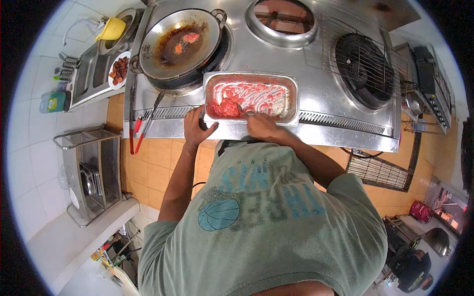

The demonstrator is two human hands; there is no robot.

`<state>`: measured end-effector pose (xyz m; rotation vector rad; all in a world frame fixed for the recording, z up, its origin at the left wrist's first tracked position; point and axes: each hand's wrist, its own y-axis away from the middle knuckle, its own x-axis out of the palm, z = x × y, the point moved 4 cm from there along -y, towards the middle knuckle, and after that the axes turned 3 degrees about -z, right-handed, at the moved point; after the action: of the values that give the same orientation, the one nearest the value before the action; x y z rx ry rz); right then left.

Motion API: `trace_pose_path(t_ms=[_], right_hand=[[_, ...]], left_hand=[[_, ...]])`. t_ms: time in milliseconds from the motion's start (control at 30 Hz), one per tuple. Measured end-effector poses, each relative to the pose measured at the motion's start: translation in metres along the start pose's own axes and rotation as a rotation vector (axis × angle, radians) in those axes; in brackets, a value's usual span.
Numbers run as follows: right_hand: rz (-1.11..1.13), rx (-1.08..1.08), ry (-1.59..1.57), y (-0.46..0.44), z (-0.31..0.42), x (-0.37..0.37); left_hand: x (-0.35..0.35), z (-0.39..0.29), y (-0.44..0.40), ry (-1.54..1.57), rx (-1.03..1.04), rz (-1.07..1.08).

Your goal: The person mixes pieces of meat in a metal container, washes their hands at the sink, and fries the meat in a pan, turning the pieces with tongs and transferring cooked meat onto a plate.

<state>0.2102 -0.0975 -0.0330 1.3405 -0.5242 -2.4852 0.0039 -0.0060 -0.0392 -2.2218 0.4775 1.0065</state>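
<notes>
A rectangular metal tray (298, 93) sits at the front edge of the steel stove, its inside smeared with red and white paste. A red lump (226, 108) lies in its front left part. My left hand (196, 126) is at the tray's front left corner, with the thumb apart from the fingers; it holds nothing that I can make out. My right hand (261, 125) is over the tray's front rim, fingers closed around what looks like a utensil handle reaching toward the lump. Two red pieces (190, 38) lie in the oily wok (158, 34) behind on the left.
Red-handled tongs (143, 128) lean over the stove's front left edge. A plate of browned pieces (119, 70) stands by the sink (94, 71). An open burner ring (281, 42) is behind the tray, and a wire rack (340, 44) covers the right burner.
</notes>
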Motion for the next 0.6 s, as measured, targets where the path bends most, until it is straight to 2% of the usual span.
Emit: trace_pose_path(t_ms=[133, 167, 267, 467, 600], right_hand=[[-0.026, -0.129, -0.05, -0.012, 0.016, 0.0], [-0.156, -0.163, -0.13, -0.017, 0.017, 0.006], [-0.113, -0.224, -0.113, -0.039, 0.009, 0.021], [-0.136, -0.345, -0.435, -0.047, -0.013, 0.009], [-0.074, -0.372, -0.508, -0.037, -0.016, -0.003]], left_hand=[[0.006, 0.007, 0.003, -0.01, 0.03, 0.007], [0.008, 0.01, 0.005, -0.008, 0.038, -0.003], [0.009, 0.011, 0.005, 0.003, 0.035, -0.024], [0.004, 0.007, 0.002, 0.017, 0.003, -0.032], [0.004, 0.008, 0.002, 0.012, -0.009, -0.023]])
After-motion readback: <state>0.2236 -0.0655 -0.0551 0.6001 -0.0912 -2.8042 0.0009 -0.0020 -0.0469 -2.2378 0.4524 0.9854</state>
